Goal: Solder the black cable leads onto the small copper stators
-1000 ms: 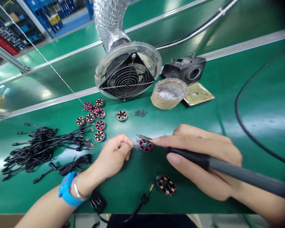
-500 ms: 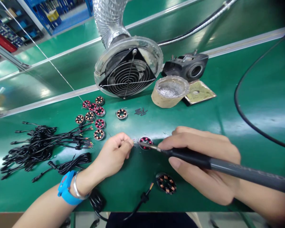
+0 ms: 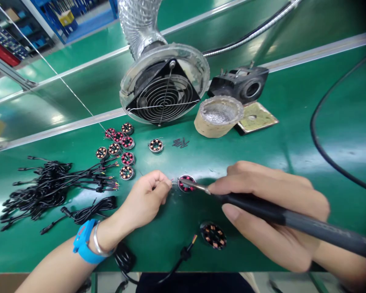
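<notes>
My left hand (image 3: 151,195) pinches thin wires (image 3: 174,182) just left of a small round coil with red windings (image 3: 186,184). My right hand (image 3: 271,207) is closed round a black and grey soldering iron (image 3: 256,207), held like a pen, its metal tip over the left part of that coil. Whether the tip touches the coil or the wires I cannot tell. Below them lies a coil with copper windings (image 3: 213,235), beside a black cable with bared coloured ends (image 3: 185,254).
Black cables (image 3: 45,187) and several coils (image 3: 127,158) lie at left. An extractor fan (image 3: 164,91) hangs behind, near a tan solder-filled cup (image 3: 218,116), a yellow sponge (image 3: 256,116) and a black holder (image 3: 240,84). Short black pieces (image 3: 180,142) lie mid-table.
My right hand and the soldering iron have shifted slightly to the right. My left hand keeps its pinch in nearly the same place.
</notes>
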The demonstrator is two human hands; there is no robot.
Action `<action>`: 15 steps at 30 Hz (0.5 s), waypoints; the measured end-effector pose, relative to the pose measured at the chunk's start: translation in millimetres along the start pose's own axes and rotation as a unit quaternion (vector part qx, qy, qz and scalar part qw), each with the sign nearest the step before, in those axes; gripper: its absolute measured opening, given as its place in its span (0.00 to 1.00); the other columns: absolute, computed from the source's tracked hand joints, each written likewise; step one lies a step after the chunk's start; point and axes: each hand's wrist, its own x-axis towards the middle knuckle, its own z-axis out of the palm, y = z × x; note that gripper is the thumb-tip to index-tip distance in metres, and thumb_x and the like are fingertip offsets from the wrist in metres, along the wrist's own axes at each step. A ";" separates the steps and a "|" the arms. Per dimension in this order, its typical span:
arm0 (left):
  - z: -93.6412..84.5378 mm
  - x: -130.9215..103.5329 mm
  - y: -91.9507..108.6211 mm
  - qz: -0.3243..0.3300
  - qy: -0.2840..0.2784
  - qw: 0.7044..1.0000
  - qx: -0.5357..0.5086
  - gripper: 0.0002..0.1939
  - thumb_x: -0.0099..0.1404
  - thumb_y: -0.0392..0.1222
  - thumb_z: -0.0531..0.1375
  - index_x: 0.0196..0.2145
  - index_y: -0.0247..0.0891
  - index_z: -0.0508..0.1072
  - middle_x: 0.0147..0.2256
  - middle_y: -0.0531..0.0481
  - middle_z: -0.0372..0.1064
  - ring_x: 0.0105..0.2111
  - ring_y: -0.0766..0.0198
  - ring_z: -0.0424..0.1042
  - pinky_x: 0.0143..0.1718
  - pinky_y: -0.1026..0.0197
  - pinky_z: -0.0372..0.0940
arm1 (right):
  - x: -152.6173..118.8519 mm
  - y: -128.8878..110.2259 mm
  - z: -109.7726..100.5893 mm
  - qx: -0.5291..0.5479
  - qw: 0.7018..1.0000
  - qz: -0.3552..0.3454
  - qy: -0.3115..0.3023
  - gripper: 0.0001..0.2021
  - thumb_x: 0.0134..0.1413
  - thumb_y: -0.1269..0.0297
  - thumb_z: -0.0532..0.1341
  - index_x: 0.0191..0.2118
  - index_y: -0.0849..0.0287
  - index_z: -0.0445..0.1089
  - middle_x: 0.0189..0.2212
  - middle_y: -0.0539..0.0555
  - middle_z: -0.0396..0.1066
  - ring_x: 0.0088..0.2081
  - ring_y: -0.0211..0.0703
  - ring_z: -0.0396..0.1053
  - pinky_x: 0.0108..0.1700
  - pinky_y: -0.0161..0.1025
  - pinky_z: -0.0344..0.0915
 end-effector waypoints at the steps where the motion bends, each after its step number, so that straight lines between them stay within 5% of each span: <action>1: -0.1 0.0 -0.1 -0.001 -0.001 1.000 -0.001 0.12 0.66 0.46 0.53 0.27 0.38 0.62 0.19 0.60 0.56 0.19 0.72 0.51 0.20 0.68 0.47 | 0.6 -1.5 -1.3 -0.006 1.000 0.007 -0.004 0.13 0.51 0.76 0.56 0.40 0.55 0.70 0.24 0.52 0.69 0.22 0.38 0.62 0.23 0.39 0.61; 11: -1.3 -1.5 1.9 0.005 -0.009 1.000 0.003 0.14 0.67 0.49 0.52 0.27 0.38 0.62 0.19 0.60 0.55 0.19 0.72 0.50 0.21 0.67 0.47 | -1.1 15.7 12.0 -0.067 0.993 -0.032 0.087 0.18 0.60 0.71 0.59 0.55 0.50 0.67 0.23 0.46 0.71 0.19 0.35 0.66 0.20 0.34 0.63; 15: -3.1 -1.4 1.0 0.004 -0.032 0.999 0.004 0.16 0.69 0.49 0.51 0.27 0.38 0.62 0.20 0.59 0.56 0.20 0.71 0.52 0.22 0.67 0.48 | -1.2 24.2 24.6 -0.065 0.996 -0.046 0.030 0.15 0.59 0.77 0.59 0.48 0.52 0.70 0.29 0.47 0.76 0.23 0.34 0.71 0.27 0.32 0.69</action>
